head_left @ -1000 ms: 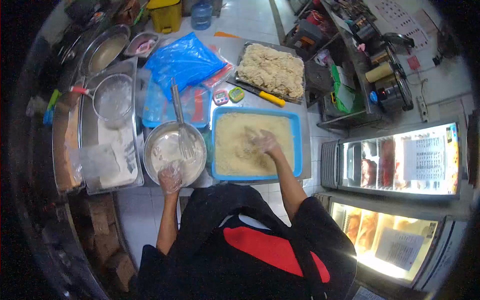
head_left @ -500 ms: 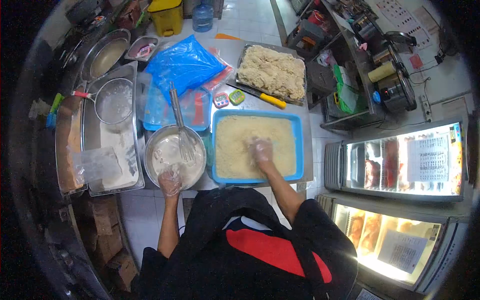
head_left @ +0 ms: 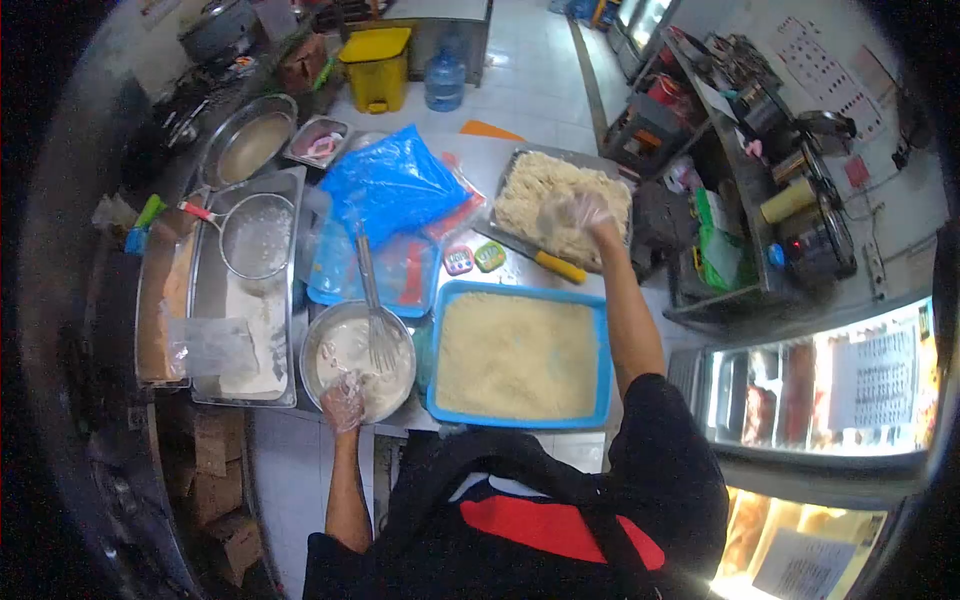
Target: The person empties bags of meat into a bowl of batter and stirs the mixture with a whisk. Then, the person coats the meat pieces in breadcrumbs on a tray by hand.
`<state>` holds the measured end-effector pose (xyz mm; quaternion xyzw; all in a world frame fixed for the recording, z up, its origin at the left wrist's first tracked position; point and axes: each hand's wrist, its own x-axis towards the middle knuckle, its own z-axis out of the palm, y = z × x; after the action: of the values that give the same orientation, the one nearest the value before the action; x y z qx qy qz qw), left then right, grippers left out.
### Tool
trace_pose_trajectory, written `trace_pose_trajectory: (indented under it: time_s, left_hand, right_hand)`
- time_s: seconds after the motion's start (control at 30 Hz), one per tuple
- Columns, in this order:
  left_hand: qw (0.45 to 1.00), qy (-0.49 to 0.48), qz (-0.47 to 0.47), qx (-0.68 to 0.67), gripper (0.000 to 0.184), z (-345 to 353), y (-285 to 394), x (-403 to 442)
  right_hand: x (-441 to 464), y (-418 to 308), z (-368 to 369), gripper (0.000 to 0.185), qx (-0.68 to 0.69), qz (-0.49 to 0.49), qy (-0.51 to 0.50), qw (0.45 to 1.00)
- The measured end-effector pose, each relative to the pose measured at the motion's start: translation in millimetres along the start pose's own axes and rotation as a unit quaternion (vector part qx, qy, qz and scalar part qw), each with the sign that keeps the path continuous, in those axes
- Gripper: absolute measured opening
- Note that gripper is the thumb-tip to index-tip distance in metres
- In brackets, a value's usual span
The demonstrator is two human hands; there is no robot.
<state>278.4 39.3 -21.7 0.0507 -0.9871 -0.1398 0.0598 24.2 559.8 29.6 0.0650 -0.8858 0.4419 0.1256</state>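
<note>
My left hand (head_left: 343, 402), in a clear plastic glove, dips over the near rim of a metal bowl (head_left: 307, 350). Its fingers are curled down at the white batter (head_left: 338, 345), and what they grip is hidden. A whisk (head_left: 372, 300) leans in the same bowl. My right hand (head_left: 580, 212), also gloved, is over a metal tray (head_left: 512, 238) heaped with crumb-coated pieces (head_left: 535, 188). Motion smears its fingers, so I cannot see whether it holds anything. In front of me lies a blue tray (head_left: 433, 390) of pale crumbs (head_left: 515, 355).
Left of the bowl, a metal pan of white flour (head_left: 250, 365) carries a sieve (head_left: 257, 235). A blue plastic bag (head_left: 395, 185) lies on a blue container (head_left: 330, 265). Two timers (head_left: 474, 259) and a yellow-handled knife (head_left: 560, 266) sit behind the crumb tray. Lit fridges (head_left: 820, 390) stand at right.
My right hand has moved from the crumbs in the blue tray up and right to the metal tray of coated pieces. My left hand stays at the bowl. The view has tilted up.
</note>
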Motion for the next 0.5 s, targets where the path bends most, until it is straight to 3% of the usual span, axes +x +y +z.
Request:
trace_pose_trajectory:
  time_s: [0.03, 0.07, 0.13, 0.17, 0.2, 0.27, 0.3, 0.33, 0.37, 0.4, 0.43, 0.47, 0.5]
  left_hand:
    - [0.999, -0.023, -0.036, -0.006, 0.026, -3.9, 1.1, 0.8]
    - [1.0, -0.027, -0.006, -0.005, 0.027, 37.4, -35.5, -4.4]
    - [0.999, 0.008, -0.001, 0.042, 0.027, 27.2, -25.7, -8.2]
    - [0.998, 0.023, 0.005, 0.065, 0.027, 22.0, -20.1, -8.2]
    - [0.987, 0.151, 0.044, 0.023, 0.025, 27.2, -22.6, -9.0]
    - [0.995, 0.091, 0.025, 0.025, 0.025, 40.5, -43.3, -16.6]
    - [0.997, 0.079, 0.012, -0.016, 0.024, 33.4, -34.1, -11.7]
    - [0.996, 0.069, -0.002, -0.057, 0.023, 24.8, -23.3, -6.2]
    - [0.996, 0.085, 0.02, -0.025, 0.023, 16.6, -16.3, -5.2]
    - [0.994, 0.104, 0.04, 0.007, 0.023, 11.5, -11.9, -4.9]
    - [0.99, 0.123, 0.057, 0.038, 0.023, 10.2, -10.0, -6.0]
    - [0.996, 0.089, 0.022, -0.021, 0.025, 11.4, -10.9, -7.0]
    - [0.995, 0.053, -0.014, -0.079, 0.026, 12.8, -14.5, -7.2]
  right_hand:
    - [32.7, -6.1, -1.6, 0.027, -0.107, -0.02, -0.004, 0.994]
    - [61.6, -38.6, -13.2, 0.025, -0.395, -0.001, -0.099, 0.913]
    - [84.8, -41.3, -2.2, 0.023, -0.137, 0.063, 0.004, 0.989]
    - [95.9, -36.3, 3.1, 0.023, -0.121, 0.074, 0.01, 0.99]
    - [107.3, -31.5, 8.4, 0.023, -0.105, 0.084, 0.017, 0.991]
    - [125.9, 3.8, 8.0, 0.025, -0.311, 0.07, -0.054, 0.946]
    - [130.2, 44.6, 17.0, 0.023, -0.159, 0.098, 0.05, 0.981]
    - [119.4, 35.2, 22.6, 0.021, -0.005, 0.122, 0.157, 0.98]
    - [105.0, 29.6, 7.4, 0.016, -0.007, 0.207, 0.16, 0.965]
    - [77.1, -50.3, -23.7, 0.011, -0.008, 0.291, 0.159, 0.943]
    - [76.6, -6.3, -31.1, 0.01, 0.078, 0.288, 0.12, 0.947]
    - [78.7, 61.3, -45.2, 0.009, 0.163, 0.281, 0.08, 0.942]
    - [71.7, 82.6, -58.5, 0.01, 0.188, 0.254, 0.061, 0.947]
